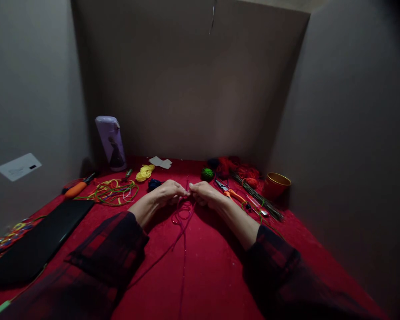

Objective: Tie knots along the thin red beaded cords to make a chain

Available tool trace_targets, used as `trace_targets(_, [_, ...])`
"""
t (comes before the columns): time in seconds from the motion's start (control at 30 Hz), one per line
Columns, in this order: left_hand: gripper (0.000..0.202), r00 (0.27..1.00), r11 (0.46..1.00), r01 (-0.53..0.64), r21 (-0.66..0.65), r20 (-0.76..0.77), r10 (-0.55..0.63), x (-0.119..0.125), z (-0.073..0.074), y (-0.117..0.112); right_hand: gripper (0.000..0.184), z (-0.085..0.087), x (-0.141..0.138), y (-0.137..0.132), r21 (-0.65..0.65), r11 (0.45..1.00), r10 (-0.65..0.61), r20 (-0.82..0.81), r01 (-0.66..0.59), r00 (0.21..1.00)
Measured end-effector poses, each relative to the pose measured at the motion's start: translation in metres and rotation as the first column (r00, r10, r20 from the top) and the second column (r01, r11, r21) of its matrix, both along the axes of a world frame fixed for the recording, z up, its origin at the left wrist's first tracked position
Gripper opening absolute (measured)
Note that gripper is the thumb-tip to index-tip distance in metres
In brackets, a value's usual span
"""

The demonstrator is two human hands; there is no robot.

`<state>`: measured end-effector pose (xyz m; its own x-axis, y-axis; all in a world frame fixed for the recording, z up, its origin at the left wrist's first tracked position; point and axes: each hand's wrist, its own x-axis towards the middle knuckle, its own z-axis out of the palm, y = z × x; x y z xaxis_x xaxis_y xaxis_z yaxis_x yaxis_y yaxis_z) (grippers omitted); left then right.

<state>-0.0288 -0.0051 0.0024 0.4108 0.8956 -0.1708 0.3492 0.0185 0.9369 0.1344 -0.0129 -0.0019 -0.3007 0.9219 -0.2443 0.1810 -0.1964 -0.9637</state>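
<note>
A thin magenta cord (184, 240) runs up the middle of the red tabletop, with loops lying just below my hands. My left hand (171, 191) pinches the cord between thumb and fingers. Right beside it, my right hand (205, 193) is also closed on the cord, the fingertips of both hands nearly touching. Two tails of cord trail down toward me, one straight and one slanting left. The exact spot where the fingers meet is small and dark, so a knot there cannot be made out.
Left: a black flat panel (43, 240), an orange-handled tool (76, 190), tangled cords (115, 192), a purple bottle (111, 144) and yellow yarn (145, 173). Right: a green yarn ball (207, 174), orange-handled pliers (233, 194), a bundle of thin stems (258, 198) and a red pot (276, 185). Grey walls enclose three sides.
</note>
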Motion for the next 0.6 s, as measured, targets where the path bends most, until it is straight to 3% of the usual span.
trace_targets(0.13, [0.013, 0.999, 1.000, 0.009, 0.020, -0.049, -0.008, 0.007, -0.002, 0.007, 0.027, 0.002, 0.001, -0.002, 0.036, 0.998, 0.057, 0.022, -0.058, 0.998])
trace_targets(0.23, [0.014, 0.986, 0.990, -0.035, 0.139, -0.155, 0.057, 0.008, -0.002, 0.007, 0.028, 0.005, 0.000, -0.004, 0.050, 0.997, 0.059, 0.045, -0.061, 0.997])
trace_targets(0.4, [0.014, 0.880, 0.934, 0.041, 0.354, -0.456, 0.134, 0.006, 0.016, -0.003, 0.024, 0.005, -0.002, -0.005, 0.046, 0.998, 0.026, 0.062, -0.029, 0.998])
trace_targets(0.5, [0.015, 0.787, 0.880, 0.109, 0.463, -0.581, 0.208, 0.015, 0.033, -0.032, 0.023, 0.003, -0.002, -0.004, 0.057, 0.998, -0.011, 0.059, 0.008, 0.998])
trace_targets(0.6, [0.016, 0.732, 0.859, 0.222, 0.461, -0.661, 0.166, 0.029, 0.045, -0.086, 0.020, 0.002, -0.001, -0.003, 0.018, 1.000, -0.012, 0.038, 0.011, 0.999])
